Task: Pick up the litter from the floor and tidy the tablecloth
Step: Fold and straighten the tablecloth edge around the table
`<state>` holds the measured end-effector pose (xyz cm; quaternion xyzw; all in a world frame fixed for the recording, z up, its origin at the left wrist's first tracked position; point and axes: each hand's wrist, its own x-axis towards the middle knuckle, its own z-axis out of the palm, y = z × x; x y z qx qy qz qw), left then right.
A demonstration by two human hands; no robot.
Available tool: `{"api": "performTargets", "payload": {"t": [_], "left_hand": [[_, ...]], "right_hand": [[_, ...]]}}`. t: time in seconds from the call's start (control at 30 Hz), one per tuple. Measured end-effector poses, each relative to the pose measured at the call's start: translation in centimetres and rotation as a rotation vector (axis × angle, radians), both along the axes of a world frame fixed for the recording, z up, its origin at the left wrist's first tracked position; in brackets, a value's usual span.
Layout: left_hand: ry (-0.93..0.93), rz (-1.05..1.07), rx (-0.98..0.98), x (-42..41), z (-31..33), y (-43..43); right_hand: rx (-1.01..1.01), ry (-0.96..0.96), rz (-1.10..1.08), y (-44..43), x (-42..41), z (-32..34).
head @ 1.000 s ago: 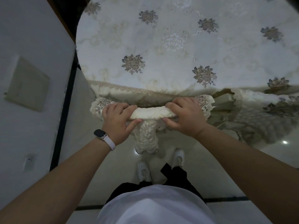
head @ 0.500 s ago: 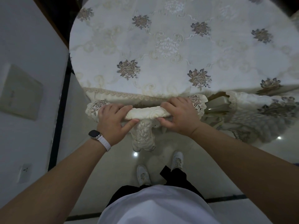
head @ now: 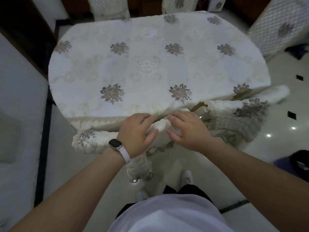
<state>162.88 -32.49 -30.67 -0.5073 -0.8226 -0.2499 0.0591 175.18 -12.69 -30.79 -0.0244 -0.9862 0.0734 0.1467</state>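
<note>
Tablecloth (head: 150,67) lies spread over the oval table, cream with embroidered flower clusters and a lace hem (head: 100,119) along the near edge. At that edge sits a roll of cream fabric (head: 159,126). We take it for the cloth's bunched overhang, though we cannot be sure. Left hand (head: 135,133) and right hand (head: 190,131) are close together on it, fingers curled over the top and thumbs underneath, both gripping the roll. A lacy end sticks out beyond the left wrist, and a tail droops toward the floor (head: 275,148).

Handling, as we judge it: soft, limp and light, with no stiffness to push against. It will sag wherever it is unsupported and slide easily on the tabletop, and the lace could snag. Best hold is along the hem, hands well apart, so the pull draws evenly.

No litter made out; a dark shape (head: 299,163) at lower right is too unclear to name.
</note>
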Motion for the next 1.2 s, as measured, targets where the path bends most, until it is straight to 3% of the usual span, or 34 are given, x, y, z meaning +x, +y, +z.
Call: {"api": "performTargets", "payload": {"t": [0.43, 0.8, 1.2], "left_hand": [[0.099, -0.038, -0.143, 4.4, 1.2, 13.8], [0.129, -0.033, -0.269, 11.6, 1.2, 28.9], [0.112, -0.022, -0.309, 14.5, -0.9, 33.4]], "right_hand": [[0.115, -0.019, -0.076, 13.8, 5.1, 2.4], [0.064, -0.061, -0.081, 29.2, 12.3, 0.9], [0.054, -0.095, -0.082, 34.8, 14.8, -0.4]]}}
